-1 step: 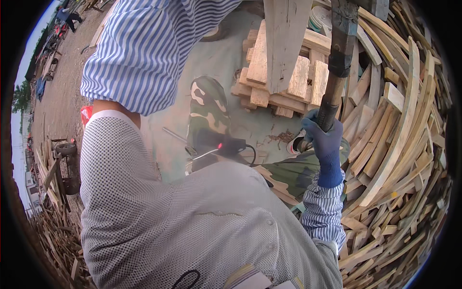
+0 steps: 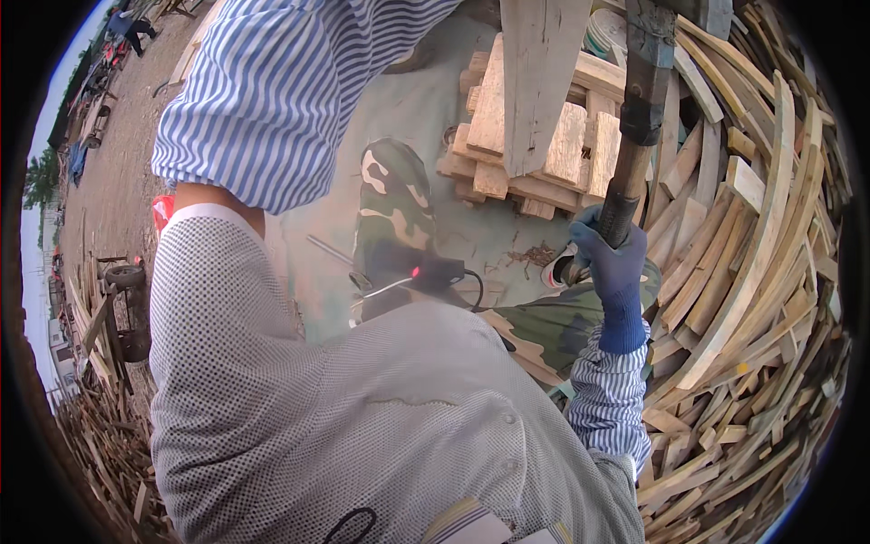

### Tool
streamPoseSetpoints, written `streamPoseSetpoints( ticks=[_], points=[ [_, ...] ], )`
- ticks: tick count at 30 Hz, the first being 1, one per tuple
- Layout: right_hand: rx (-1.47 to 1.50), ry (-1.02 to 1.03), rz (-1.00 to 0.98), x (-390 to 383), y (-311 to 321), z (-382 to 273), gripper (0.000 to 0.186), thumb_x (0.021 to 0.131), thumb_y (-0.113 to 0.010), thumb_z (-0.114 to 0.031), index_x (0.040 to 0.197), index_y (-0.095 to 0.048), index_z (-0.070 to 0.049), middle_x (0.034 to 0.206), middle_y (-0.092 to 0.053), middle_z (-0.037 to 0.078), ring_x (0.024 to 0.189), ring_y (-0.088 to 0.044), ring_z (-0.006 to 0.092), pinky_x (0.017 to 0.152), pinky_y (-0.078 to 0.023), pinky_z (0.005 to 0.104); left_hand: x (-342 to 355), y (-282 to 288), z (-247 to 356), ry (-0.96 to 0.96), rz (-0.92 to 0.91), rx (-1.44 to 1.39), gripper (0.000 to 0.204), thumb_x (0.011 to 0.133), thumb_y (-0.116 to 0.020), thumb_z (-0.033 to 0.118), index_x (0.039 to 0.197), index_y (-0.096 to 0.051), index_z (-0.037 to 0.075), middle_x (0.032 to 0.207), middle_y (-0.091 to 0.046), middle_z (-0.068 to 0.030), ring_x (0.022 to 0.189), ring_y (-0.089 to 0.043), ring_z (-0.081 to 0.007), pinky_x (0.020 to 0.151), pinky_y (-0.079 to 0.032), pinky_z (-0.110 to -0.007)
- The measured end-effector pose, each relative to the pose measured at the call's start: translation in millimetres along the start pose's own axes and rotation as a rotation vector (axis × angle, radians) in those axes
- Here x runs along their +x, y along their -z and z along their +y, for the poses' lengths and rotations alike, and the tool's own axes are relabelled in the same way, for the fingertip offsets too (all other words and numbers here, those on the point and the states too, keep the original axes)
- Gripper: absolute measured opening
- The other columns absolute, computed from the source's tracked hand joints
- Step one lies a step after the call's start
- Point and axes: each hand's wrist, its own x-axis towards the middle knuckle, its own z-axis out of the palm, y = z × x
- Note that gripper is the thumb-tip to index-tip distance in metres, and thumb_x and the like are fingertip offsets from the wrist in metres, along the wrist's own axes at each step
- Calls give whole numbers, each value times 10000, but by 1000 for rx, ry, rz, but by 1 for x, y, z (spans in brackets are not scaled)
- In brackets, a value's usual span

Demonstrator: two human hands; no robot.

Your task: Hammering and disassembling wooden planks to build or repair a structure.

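Observation:
My right hand (image 2: 612, 258), in a blue glove, is closed round the lower end of the handle of a hammer (image 2: 633, 150). The handle is bound with dark tape and points upward; its grey metal head runs out at the top edge. Beside it, a pale wooden board (image 2: 539, 86) reaches down from the top edge, its narrow end in front of a stack of short wooden blocks (image 2: 485, 118). My left forearm, in a striped sleeve (image 2: 263, 100), stretches up out of the picture, so the left hand is hidden.
Long wooden slats (image 2: 770, 236) lie heaped along the right side. A camouflage-clad knee (image 2: 394, 190) and a dark device with a red light (image 2: 435, 272) are below the blocks. At the left stand a wheeled cart (image 2: 125, 277) and more scrap wood (image 2: 109, 453). A person (image 2: 132, 30) is far off.

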Motion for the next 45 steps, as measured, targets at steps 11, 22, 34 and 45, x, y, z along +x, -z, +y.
streamPoseSetpoints(
  ticks=[11, 22, 34, 45],
  points=[
    [-16, 147, 98, 88, -34, 30, 138, 847, -747, -138, 891, -683, -24, 729, -637, -2, 643, -571, 63, 602, -468, 241, -40, -69, -72, 223, -141, -52, 345, 707, -829, 225, 1008, -757, 72, 842, -745, -84, 773, -696, -168, 711, -545, -322],
    [-79, 249, 125, 124, -62, 36, 199, 830, -784, -181, 911, -686, -28, 734, -678, 23, 666, -607, 86, 651, -514, 280, -41, -121, -122, 324, -265, -104, 347, 709, -825, 231, 1012, -757, 76, 846, -745, -87, 778, -698, -179, 714, -546, -328],
    [-211, 511, 80, 210, -100, 82, 159, 843, -781, -175, 915, -719, -48, 705, -663, 5, 635, -615, 74, 607, -490, 241, -39, -141, -156, 364, -309, -84, 350, 711, -821, 238, 1017, -757, 79, 851, -744, -92, 783, -701, -190, 719, -547, -335],
    [-81, 192, 152, 83, -34, 33, 249, 865, -785, -141, 1059, -709, -7, 752, -652, -2, 627, -555, 38, 569, -430, 201, -80, -79, -119, 356, -224, 6, 353, 713, -817, 244, 1021, -756, 83, 855, -744, -95, 788, -703, -200, 722, -548, -342]
  ],
)
